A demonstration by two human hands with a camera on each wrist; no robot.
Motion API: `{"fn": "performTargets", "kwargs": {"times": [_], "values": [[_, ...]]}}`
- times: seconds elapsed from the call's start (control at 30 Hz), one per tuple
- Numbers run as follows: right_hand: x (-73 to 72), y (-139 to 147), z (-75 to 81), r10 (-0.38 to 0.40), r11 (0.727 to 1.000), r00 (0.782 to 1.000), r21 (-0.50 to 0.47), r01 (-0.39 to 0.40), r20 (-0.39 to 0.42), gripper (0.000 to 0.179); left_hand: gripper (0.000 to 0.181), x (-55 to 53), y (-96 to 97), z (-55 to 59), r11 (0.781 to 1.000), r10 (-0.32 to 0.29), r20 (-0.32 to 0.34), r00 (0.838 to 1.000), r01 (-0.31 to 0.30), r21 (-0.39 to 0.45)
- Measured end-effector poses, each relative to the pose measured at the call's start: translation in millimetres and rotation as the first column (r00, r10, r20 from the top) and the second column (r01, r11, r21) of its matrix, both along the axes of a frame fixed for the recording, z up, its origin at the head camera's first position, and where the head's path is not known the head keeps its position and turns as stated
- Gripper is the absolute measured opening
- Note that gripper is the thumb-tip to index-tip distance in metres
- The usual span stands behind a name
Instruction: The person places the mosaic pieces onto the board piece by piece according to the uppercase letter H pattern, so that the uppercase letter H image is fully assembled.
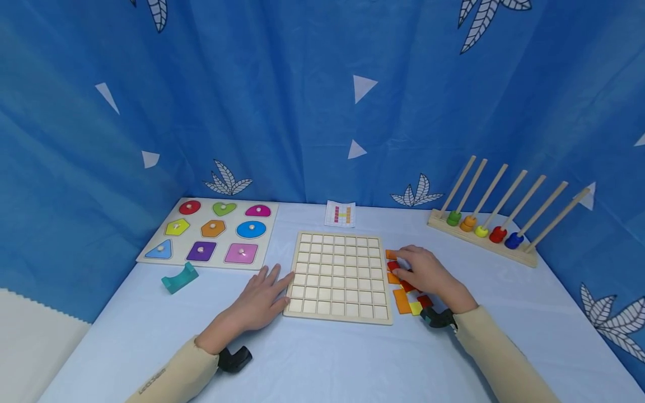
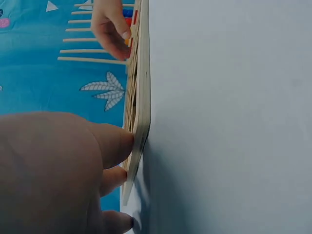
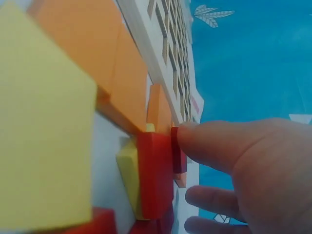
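1. Left hand (image 1: 262, 299): fingers spread wide, touching left edge of wooden grid board (image 1: 339, 275), mid-way along worktop (image 1: 312, 364).
2. Right hand (image 1: 423, 271): thumb on red tile (image 3: 176, 156), just beside board's right edge; pinched or not, cannot tell, fingertips partly hidden.
3. Loose tiles (image 1: 402, 301) bunched under right hand.
4. Pattern card (image 1: 340, 214): worktop's far edge; peg stacker (image 1: 484, 242): far-right corner.

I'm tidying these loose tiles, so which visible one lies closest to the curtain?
The orange tile at the far end, between the grid board and the right hand; all other visible tiles lie farther from the curtain.
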State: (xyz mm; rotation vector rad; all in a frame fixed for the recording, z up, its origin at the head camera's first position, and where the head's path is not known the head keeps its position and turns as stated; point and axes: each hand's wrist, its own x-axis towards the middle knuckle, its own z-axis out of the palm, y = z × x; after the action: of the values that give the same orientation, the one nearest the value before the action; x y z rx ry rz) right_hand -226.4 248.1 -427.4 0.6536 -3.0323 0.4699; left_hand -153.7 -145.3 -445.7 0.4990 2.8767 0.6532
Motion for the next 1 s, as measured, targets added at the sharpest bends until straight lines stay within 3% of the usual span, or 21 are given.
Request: {"fn": "performTargets", "kwargs": {"times": [0.37, 1.0], "values": [[-0.4, 2, -10.1, 0.037, 0.998, 0.999, -0.046, -0.037, -0.015, 0.033, 0.059, 1.7, -5.3, -9.0, 0.999, 0.029, 0.013, 0.999, -0.030, 0.042], [-1.8, 3, -12.6, -0.015, 0.998, 1.000, -0.058, 0.014, -0.008, 0.028, 0.058, 2.3, -0.3, -11.8, 0.998, 0.041, -0.031, 0.999, -0.039, 0.056]]}}
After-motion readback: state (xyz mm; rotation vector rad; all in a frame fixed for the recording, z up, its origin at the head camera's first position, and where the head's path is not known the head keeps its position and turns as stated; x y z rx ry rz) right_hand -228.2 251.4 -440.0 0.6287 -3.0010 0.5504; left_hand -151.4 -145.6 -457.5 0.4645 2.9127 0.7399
